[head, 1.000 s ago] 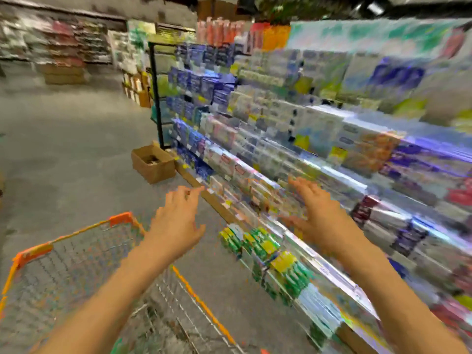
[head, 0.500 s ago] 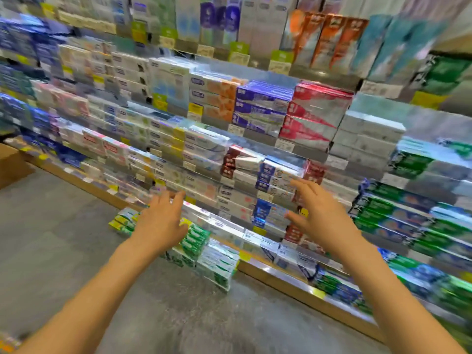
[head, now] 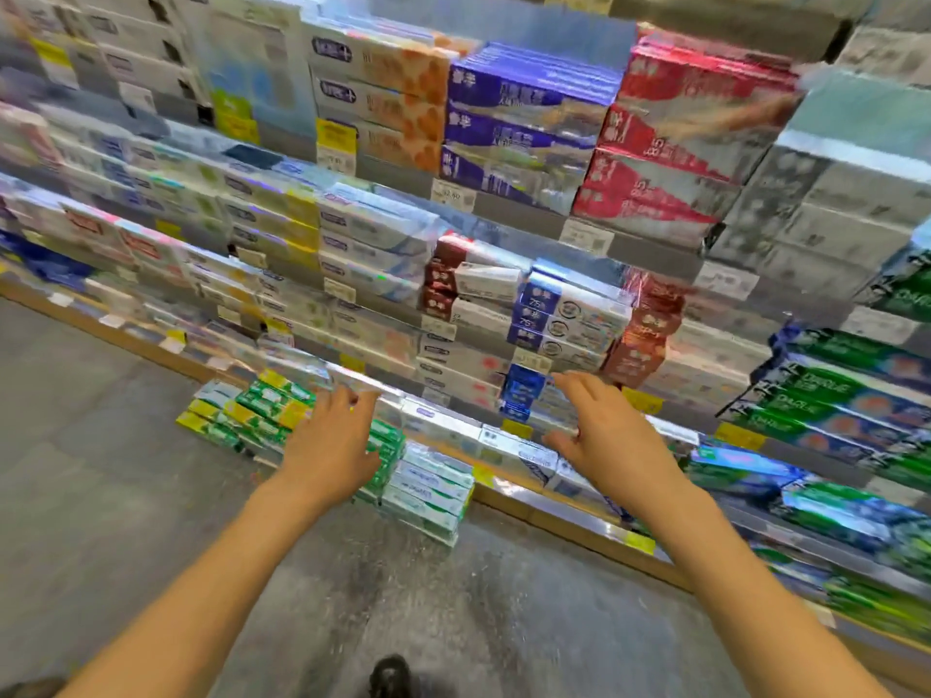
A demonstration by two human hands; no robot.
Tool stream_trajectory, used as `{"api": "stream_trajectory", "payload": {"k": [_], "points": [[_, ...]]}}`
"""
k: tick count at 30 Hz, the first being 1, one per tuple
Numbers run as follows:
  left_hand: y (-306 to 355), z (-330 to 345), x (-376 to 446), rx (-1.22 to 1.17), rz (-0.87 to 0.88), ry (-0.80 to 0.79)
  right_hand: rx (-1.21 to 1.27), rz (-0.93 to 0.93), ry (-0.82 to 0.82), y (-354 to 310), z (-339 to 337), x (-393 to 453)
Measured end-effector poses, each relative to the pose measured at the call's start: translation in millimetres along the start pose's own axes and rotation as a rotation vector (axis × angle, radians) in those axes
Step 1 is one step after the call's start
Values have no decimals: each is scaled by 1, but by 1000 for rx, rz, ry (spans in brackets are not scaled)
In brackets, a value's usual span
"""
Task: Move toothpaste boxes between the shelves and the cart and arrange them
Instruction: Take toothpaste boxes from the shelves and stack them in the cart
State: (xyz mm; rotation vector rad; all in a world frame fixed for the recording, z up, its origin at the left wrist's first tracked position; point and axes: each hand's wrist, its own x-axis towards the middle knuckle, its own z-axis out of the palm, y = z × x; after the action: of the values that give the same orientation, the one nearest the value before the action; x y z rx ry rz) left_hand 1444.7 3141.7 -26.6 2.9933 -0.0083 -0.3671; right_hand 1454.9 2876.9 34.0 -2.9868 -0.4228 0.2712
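reaching with fingers spread and grasping nothing, the left hand [head: 335, 445] and right hand [head: 612, 435] have turned from the cart, now out of view, toward stacked blue-and-white cardboard toothpaste boxes [head: 524, 395] on the lower shelf [head: 594, 534], so pickup appears imminent.

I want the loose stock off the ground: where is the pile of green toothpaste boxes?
In the head view, the green toothpaste boxes lie on the floor left of centre, against the bottom shelf, just beyond the left hand.
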Motion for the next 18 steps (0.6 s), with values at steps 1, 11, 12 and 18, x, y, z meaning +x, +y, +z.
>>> {"api": "stream_trajectory", "payload": {"k": [1,11,12,18], "points": [[-8,8,15,2,1,-13,-2,-1,-21,0,10,18],[-55,146,126,-37,-58,-185,54,-27,-181,9,171,154],[-56,167,135,-65,-68,-191,54,-22,-200,12,195,165],[-60,324,187,-107,-119,-191,86,-27,-232,34,353,221]]}}
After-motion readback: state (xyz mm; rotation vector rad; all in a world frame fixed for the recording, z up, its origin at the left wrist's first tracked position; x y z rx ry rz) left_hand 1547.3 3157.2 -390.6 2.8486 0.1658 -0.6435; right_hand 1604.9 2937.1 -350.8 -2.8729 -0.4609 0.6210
